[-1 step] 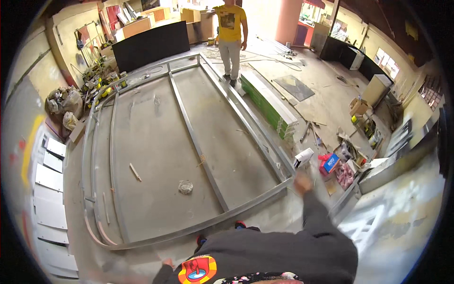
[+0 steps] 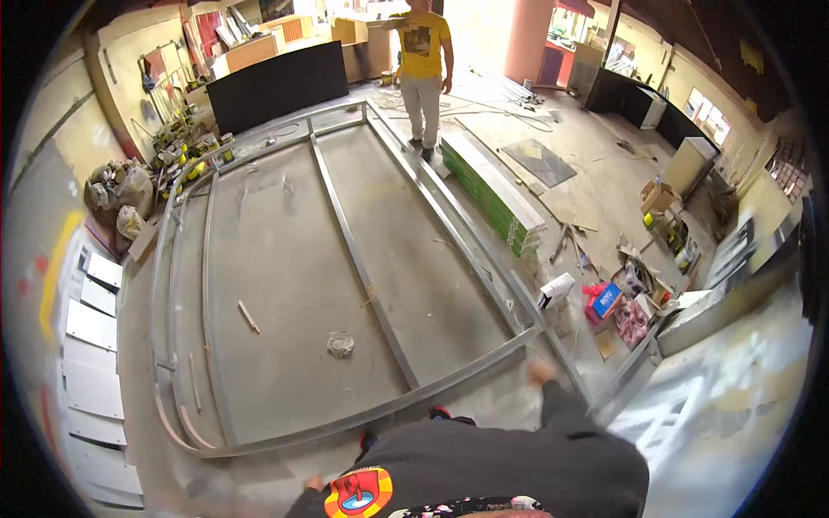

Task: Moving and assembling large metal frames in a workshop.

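Observation:
A large frame of grey metal bars (image 2: 350, 233) lies flat on the floor in front of me, with rounded corners at its left end. My right hand (image 2: 542, 373) hangs just off its near right corner, close to a loose-looking metal bar (image 2: 561, 363) that slants past that corner. Motion smears its fingers, so whether it holds anything is unclear. Low at the body's left side, my left hand (image 2: 314, 483) shows only in part, near the frame's front bar; its fingers are not distinct.
A person in a yellow shirt (image 2: 423, 47) stands beyond the far right corner. Long green-sided white boards (image 2: 492, 190) lie right of the frame. A white box (image 2: 554, 291), a blue-and-red box (image 2: 607, 300) and scraps lie nearby. White panels (image 2: 91, 324) line the left.
My right hand has drawn back from the frame's corner toward my body, its arm bending. More of the slanting metal bar now shows. The left hand has shifted slightly.

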The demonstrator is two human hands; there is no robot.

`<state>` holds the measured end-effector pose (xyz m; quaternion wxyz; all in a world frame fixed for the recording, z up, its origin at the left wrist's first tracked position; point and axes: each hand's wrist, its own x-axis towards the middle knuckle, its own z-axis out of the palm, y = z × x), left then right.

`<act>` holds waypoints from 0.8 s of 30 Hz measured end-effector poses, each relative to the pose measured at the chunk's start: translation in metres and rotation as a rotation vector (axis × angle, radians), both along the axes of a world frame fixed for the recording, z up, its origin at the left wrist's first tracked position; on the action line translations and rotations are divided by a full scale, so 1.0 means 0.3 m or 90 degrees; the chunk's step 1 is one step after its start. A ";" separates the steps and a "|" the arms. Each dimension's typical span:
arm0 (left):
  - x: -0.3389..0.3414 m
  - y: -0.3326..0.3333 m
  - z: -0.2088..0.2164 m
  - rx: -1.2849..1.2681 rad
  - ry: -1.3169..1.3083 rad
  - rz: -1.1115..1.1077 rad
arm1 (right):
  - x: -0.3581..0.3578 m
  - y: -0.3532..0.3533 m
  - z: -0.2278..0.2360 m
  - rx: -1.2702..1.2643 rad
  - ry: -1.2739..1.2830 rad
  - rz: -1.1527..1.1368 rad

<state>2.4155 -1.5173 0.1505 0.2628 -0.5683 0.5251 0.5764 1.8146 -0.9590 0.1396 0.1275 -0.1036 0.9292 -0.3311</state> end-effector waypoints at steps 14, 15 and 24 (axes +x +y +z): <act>-0.630 -0.177 0.116 -0.051 0.027 -0.172 | 0.812 -0.018 -0.248 0.191 -0.112 -0.060; -0.739 -0.188 0.116 -0.104 0.010 -0.121 | 0.650 -0.016 -0.212 0.210 -0.065 0.034; -1.029 0.261 0.064 0.039 0.322 -0.039 | 0.080 -0.209 -0.044 0.035 0.138 0.188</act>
